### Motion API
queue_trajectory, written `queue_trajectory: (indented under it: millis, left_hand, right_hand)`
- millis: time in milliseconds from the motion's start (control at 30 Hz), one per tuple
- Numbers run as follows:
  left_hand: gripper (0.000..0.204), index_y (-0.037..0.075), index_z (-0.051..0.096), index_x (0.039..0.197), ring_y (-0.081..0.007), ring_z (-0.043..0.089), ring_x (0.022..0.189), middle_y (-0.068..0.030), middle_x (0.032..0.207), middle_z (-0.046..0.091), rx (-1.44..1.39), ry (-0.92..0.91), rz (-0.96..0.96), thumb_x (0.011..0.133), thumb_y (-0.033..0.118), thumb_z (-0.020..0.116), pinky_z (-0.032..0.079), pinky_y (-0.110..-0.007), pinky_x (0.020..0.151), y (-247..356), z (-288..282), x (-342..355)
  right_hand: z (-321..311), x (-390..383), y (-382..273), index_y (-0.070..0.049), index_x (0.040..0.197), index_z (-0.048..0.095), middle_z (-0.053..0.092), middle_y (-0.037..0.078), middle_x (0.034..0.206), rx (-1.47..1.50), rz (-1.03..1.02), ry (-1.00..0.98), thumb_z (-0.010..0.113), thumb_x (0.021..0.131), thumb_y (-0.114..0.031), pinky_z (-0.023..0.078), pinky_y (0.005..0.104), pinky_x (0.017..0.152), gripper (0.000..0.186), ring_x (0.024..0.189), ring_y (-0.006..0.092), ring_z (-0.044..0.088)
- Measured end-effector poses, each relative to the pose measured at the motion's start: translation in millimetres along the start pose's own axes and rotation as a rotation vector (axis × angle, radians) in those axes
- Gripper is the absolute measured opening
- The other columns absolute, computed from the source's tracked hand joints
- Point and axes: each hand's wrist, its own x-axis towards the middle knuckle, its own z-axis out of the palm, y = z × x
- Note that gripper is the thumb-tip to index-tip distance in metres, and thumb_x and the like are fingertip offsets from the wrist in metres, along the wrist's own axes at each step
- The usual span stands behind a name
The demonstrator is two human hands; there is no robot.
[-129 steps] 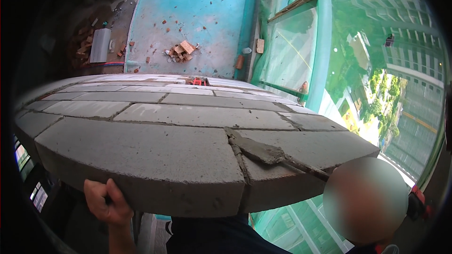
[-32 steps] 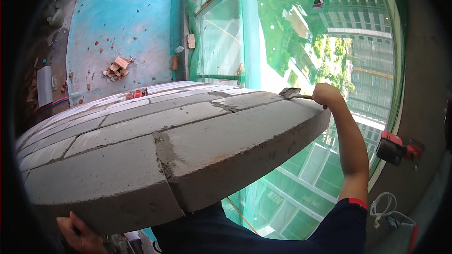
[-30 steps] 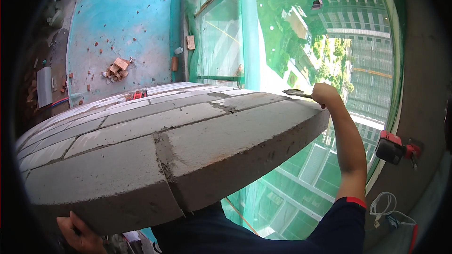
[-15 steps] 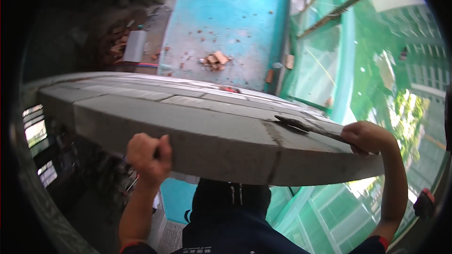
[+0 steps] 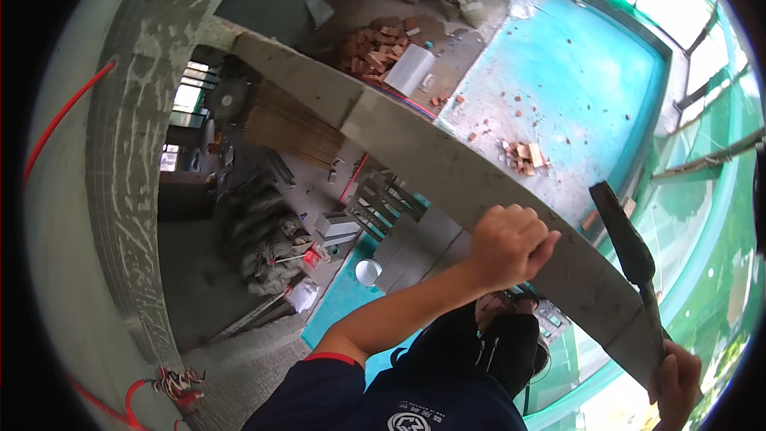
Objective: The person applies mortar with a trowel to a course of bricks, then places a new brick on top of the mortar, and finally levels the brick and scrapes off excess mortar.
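Near the right end of the wall [image 5: 590,287], my right hand [image 5: 677,375] wraps the trowel [image 5: 625,238] by its handle [image 5: 652,311], the best hold on something I judge light and stiff, my left hand [image 5: 511,246] curled, seemingly empty.

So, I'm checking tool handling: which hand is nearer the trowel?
Right: the right hand grips the trowel by its handle; the left hand, loosely fisted, is apart from it, to its left.

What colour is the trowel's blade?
The trowel's blade looks dark grey, best seen in the head view.
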Motion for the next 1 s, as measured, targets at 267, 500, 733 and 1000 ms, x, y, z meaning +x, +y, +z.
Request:
queue_trajectory:
  millis: [267, 500, 733, 1000]
  left_hand:
    - [0.022, 0.007, 0.052, 0.064, -0.0266, 0.048, 0.056, -0.0081, 0.064, 0.047, -0.150, -0.151, -0.128, 0.076, 0.015, 0.070, 0.035, -0.038, 0.049, 2.8, -43.2, -99.1]
    - [0.017, 0.006, 0.059, 0.079, -0.0348, 0.060, 0.078, -0.0143, 0.081, 0.062, -0.026, -0.550, -0.895, 0.082, 0.023, 0.059, 0.047, -0.045, 0.064, -65.8, -38.8, -321.4]
    - [0.037, 0.002, 0.064, 0.091, -0.0347, 0.064, 0.083, -0.0161, 0.087, 0.067, -0.139, -0.683, -1.517, 0.081, 0.038, 0.061, 0.051, -0.043, 0.074, -66.6, -61.3, -526.3]
    - [0.033, 0.000, 0.064, 0.086, -0.0188, 0.063, 0.061, -0.0098, 0.072, 0.066, -0.548, -0.165, -1.849, 0.081, 0.033, 0.064, 0.051, -0.033, 0.058, -51.4, -40.4, -524.6]
  right_hand:
    - [74.4, 3.6, 15.0, -0.002, 0.118, 0.063, 0.059, 0.001, 0.068, -0.365, -0.329, -0.017, 0.059, 0.092, -0.013, 0.041, 0.0236, 0.048, 0.029, 0.056, 0.0054, 0.049]
    - [171.3, 38.8, -57.6, 0.006, 0.116, 0.058, 0.061, 0.013, 0.076, -0.362, -0.356, -0.116, 0.055, 0.086, -0.001, 0.046, 0.0256, 0.063, 0.031, 0.068, 0.0152, 0.059]
    - [262.0, 96.6, -138.7, 0.000, 0.114, 0.062, 0.064, 0.018, 0.083, -0.466, -0.553, -0.178, 0.056, 0.089, -0.013, 0.047, 0.0321, 0.066, 0.028, 0.065, 0.0253, 0.060]
    - [324.7, 111.6, -147.2, -0.002, 0.118, 0.058, 0.063, 0.022, 0.090, -0.734, -0.650, -0.231, 0.054, 0.091, -0.016, 0.048, 0.0392, 0.071, 0.031, 0.081, 0.0373, 0.062]
